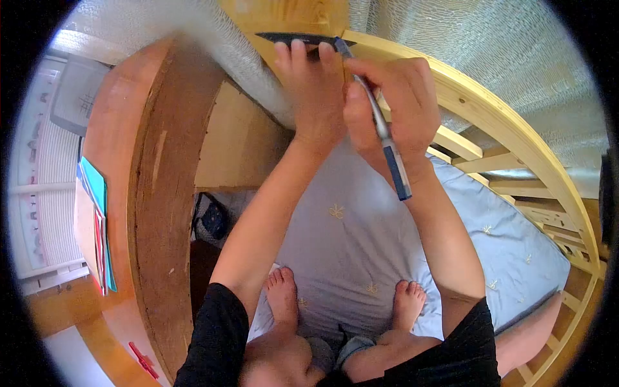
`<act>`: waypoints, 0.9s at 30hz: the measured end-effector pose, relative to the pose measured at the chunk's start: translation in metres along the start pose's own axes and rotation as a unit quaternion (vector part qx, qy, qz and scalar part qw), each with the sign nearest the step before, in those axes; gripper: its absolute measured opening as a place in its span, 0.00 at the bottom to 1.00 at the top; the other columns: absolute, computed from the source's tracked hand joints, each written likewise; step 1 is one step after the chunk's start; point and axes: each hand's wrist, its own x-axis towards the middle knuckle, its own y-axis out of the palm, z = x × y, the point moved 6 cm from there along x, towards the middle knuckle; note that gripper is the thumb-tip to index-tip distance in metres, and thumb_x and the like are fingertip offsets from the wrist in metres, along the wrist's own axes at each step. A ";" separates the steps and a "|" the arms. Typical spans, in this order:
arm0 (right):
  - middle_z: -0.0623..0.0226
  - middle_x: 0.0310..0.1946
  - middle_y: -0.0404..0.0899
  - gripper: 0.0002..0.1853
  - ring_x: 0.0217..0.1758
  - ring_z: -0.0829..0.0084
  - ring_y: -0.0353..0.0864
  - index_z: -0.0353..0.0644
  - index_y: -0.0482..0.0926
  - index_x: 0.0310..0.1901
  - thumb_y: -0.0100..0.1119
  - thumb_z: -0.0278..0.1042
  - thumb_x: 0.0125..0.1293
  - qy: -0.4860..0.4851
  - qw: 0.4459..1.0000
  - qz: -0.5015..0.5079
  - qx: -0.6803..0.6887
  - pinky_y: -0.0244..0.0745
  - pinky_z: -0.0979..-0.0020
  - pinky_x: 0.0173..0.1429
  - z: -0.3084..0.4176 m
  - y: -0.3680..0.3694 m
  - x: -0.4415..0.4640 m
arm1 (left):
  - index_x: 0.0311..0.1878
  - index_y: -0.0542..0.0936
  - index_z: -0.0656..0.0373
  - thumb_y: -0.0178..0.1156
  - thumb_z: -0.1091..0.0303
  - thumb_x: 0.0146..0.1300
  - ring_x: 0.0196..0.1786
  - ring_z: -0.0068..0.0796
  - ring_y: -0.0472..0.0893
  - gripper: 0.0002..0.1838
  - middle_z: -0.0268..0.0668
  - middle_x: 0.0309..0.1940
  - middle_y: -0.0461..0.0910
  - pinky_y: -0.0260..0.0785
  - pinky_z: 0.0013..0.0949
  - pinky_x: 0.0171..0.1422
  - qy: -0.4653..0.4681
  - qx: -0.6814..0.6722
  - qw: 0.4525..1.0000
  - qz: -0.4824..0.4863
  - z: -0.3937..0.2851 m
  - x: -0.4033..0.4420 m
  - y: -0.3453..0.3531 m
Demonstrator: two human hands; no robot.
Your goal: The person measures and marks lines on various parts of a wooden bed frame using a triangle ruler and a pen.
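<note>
A slim blue-and-silver tool (pixel 382 122) sits at half past one from the middle of your view, grasped in your right hand (pixel 405 97). You pinch it near its upper end between thumb and forefinger, probably for fine control there, leaving its dark blue butt free toward five o'clock. Its upper tip points toward eleven, beside the dark strip (pixel 316 38) at twelve o'clock on the wooden panel (pixel 300 14). Your left hand (pixel 316 93) lies unclenched, fingers extended and spread over that strip, perhaps to steady it; blur hides whether the fingertips press. Both forearms reach up from five and seven o'clock, converging above the bedsheet (pixel 342 242), with the right wrist bent beside the bed rail (pixel 461 87).
</note>
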 end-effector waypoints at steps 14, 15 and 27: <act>0.63 0.29 0.79 0.11 0.31 0.63 0.76 0.41 0.81 0.36 0.62 0.23 0.49 0.020 0.999 -0.028 0.008 0.72 0.67 0.35 -0.001 0.003 0.005 | 0.59 0.68 0.70 0.42 0.77 0.71 0.80 0.51 0.39 0.16 0.49 0.78 0.43 0.37 0.46 0.80 -0.010 -0.014 1.000 0.019 0.005 -0.013 0.006; 0.62 0.28 0.79 0.08 0.30 0.64 0.76 0.39 0.81 0.36 0.59 0.21 0.53 0.034 0.999 -0.024 0.014 0.73 0.68 0.36 -0.001 0.003 0.006 | 0.57 0.70 0.71 0.43 0.76 0.71 0.80 0.53 0.39 0.15 0.53 0.77 0.45 0.37 0.48 0.80 -0.013 -0.023 0.999 0.029 0.003 -0.009 0.004; 0.62 0.28 0.79 0.05 0.28 0.72 0.78 0.37 0.82 0.35 0.58 0.21 0.57 0.132 0.991 -0.008 0.008 0.75 0.74 0.35 0.008 0.000 0.018 | 0.55 0.74 0.67 0.48 0.69 0.71 0.77 0.62 0.48 0.15 0.65 0.72 0.52 0.39 0.50 0.80 -0.186 -0.029 0.976 0.106 0.013 -0.002 0.009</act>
